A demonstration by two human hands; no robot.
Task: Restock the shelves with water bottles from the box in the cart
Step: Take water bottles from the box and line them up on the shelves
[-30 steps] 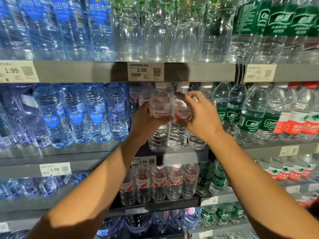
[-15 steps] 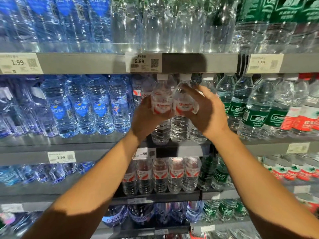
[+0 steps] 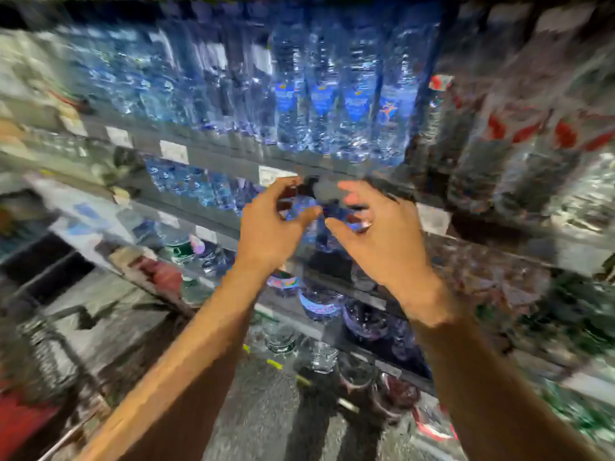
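Super blurry shot, so take the details loosely. Both hands are up in front of the shelves, side by side with a small gap between them. The left hand [image 3: 271, 227] has its fingers [image 3: 283, 189] loosely curled, thumb pointing toward the other hand, and I can't see anything held in it. The right hand [image 3: 379, 234] looks much the same: fingers [image 3: 357, 191] spread and bent a bit, thumb reaching in toward the left thumb, palm empty as far as I can make out. So both look relaxed and holding nothing, but with this much smear I wouldn't swear to the fingertips.

Through the gap between the thumbs you just see blue blur from the shelf behind.

The water bottles: a row of blue-label bottles [image 3: 336, 94] stands on the shelf above the fingertips. Up and to the right of the right hand's fingers are the red-label bottles [image 3: 519, 134], clear of the hand. More blue bottles [image 3: 199, 188] sit to the left of the left hand's fingers, one shelf lower. A white price tag [image 3: 271, 174] sits on the shelf edge right above the left fingertips.
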